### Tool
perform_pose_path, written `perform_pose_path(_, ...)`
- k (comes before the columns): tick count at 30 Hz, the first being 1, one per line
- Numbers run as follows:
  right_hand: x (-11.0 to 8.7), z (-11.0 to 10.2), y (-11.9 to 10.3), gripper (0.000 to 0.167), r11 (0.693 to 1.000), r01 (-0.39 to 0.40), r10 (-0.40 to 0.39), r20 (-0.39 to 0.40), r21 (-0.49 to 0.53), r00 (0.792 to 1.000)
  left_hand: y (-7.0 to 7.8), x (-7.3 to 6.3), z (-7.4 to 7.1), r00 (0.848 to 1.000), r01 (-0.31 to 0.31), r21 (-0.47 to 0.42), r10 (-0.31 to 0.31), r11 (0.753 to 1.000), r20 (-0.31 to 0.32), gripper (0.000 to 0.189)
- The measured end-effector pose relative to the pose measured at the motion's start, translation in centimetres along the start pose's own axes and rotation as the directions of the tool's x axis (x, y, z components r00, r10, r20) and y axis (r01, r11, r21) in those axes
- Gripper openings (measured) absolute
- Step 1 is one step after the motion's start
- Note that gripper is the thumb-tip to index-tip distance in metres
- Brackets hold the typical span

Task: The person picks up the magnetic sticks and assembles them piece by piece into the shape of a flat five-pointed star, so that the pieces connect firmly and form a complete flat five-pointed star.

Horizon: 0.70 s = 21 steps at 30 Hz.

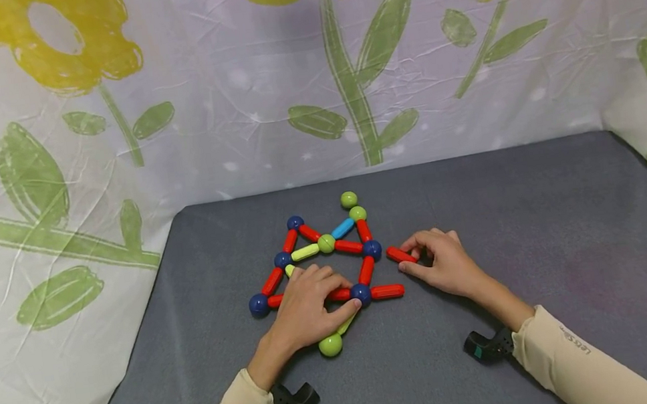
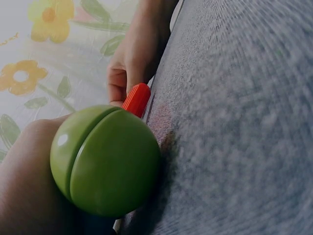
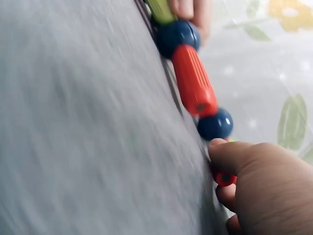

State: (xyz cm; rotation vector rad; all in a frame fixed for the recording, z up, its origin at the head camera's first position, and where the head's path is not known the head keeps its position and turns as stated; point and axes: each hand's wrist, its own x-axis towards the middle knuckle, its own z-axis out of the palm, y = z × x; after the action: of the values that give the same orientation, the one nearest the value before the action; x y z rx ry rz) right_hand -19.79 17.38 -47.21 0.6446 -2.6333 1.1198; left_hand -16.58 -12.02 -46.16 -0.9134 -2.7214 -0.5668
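Note:
On the grey table lies a flat frame of red, yellow-green and light-blue rods joined by balls. My left hand [image 1: 310, 305] reaches over its near side, thumb and index finger pinching a blue ball [image 1: 362, 294]. From that ball a red rod [image 1: 388, 292] sticks out to the right. My right hand [image 1: 442, 261] pinches a loose red rod [image 1: 401, 254] between thumb and fingers, its free end pointing at another blue ball [image 1: 372, 250], a small gap apart. A green ball [image 2: 110, 161] bulks large under the left wrist. Part of the frame is hidden beneath the left hand.
One green ball [image 1: 349, 199] sits at the far tip of the frame, beside a second green ball [image 1: 358, 214]. Behind the table [image 1: 518, 205] hangs a white flowered cloth [image 1: 215, 107]. Black wrist devices [image 1: 296, 402] are worn near both sleeves.

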Motion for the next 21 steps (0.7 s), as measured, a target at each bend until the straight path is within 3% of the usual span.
perform_pose_path(8, -0.18, 0.76, -1.11, 0.021, 1.000, -0.010, 0.010, -0.008, 0.021, 1.000, 0.04, 0.02, -0.03, 1.000, 0.012, -0.007, -0.012, 1.000, 0.017, 0.028)
perform_pose_path(16, -0.19, 0.84, -1.04, 0.024, 0.998, 0.035, -0.035, -0.004, 0.055, 0.999, 0.03, 0.09, -0.08, 1.000, 0.015, -0.008, -0.014, 1.000, 0.021, 0.028)
perform_pose_path(21, -0.13, 0.84, -1.13, 0.022, 0.996, 0.004, -0.003, -0.005, 0.085, 1.000, 0.02, 0.14, -0.12, 1.000, 0.012, -0.007, -0.012, 1.000, 0.017, 0.028)
